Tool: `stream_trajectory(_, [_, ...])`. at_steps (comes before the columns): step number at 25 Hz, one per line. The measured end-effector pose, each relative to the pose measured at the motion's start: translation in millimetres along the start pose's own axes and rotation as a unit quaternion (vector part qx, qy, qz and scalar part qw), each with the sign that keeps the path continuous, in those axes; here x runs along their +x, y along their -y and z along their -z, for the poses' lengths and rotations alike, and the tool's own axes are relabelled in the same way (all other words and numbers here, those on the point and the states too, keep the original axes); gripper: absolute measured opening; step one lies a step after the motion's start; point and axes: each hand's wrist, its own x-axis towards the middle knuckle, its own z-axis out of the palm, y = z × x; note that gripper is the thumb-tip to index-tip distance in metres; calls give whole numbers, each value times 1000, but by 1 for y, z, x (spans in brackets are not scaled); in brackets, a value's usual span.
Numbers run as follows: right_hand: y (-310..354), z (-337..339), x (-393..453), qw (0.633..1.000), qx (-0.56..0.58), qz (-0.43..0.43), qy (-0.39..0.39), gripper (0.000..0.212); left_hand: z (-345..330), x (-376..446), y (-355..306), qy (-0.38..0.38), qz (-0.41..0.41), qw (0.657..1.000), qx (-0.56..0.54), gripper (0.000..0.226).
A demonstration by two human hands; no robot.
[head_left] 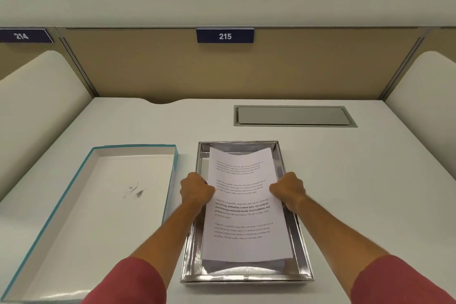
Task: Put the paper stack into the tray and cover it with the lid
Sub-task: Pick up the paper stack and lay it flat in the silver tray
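Note:
A stack of white printed paper [243, 207] hangs just over the shiny silver tray [303, 254] in the middle of the white desk. My left hand [196, 190] grips the stack's left edge and my right hand [288, 191] grips its right edge, both about halfway along. The sheets bow a little at the far end. The lid [98, 210], white inside with a teal rim, lies upside down on the desk to the left of the tray, close to it but apart.
A grey metal cable flap [293, 116] is set into the desk behind the tray. Tan partition walls with the number sign 215 [225, 36] close the back, and white curved dividers stand at both sides.

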Motion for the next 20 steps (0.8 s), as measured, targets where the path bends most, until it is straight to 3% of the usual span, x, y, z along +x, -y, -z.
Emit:
stream_trajectory(9, [-2, -8, 9, 997, -81, 6, -9, 20, -12, 7, -2, 25, -63, 986, 152, 20])
stream_trajectory(12, [-2, -10, 7, 994, -105, 13, -4, 13, -18, 7, -3, 65, -61, 978, 187, 35])
stream_trajectory(16, [-4, -13, 5, 991, -134, 23, 2, 26, -23, 5, -7, 105, -34, 977, 182, 53])
stream_trajectory(20, [-6, -11, -1, 988, -146, 51, 19, 13, -26, -1, -9, 121, -33, 974, 189, 69])
